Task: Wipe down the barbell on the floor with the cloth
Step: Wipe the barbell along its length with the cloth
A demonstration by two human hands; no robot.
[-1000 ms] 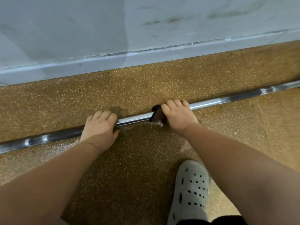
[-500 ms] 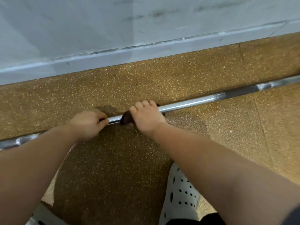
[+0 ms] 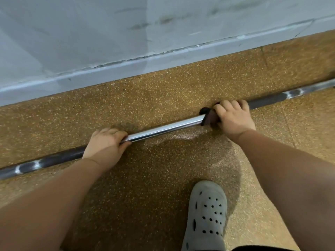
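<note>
A long steel barbell (image 3: 163,129) lies on the speckled brown floor, running from lower left to upper right. My left hand (image 3: 106,144) grips the bar left of its shiny middle stretch. My right hand (image 3: 233,118) is further right, fingers curled over the bar and holding a dark cloth (image 3: 207,117) wrapped round it. Only the cloth's left edge shows beside my knuckles; the rest is hidden under the hand.
A grey wall (image 3: 126,33) with a pale skirting strip runs close behind the bar. A foot in a light grey perforated clog (image 3: 206,216) stands on the floor in front, between my forearms.
My right hand has slid the cloth to the right along the bar, away from my left hand, baring a shiny stretch between them. My left hand still holds the bar.
</note>
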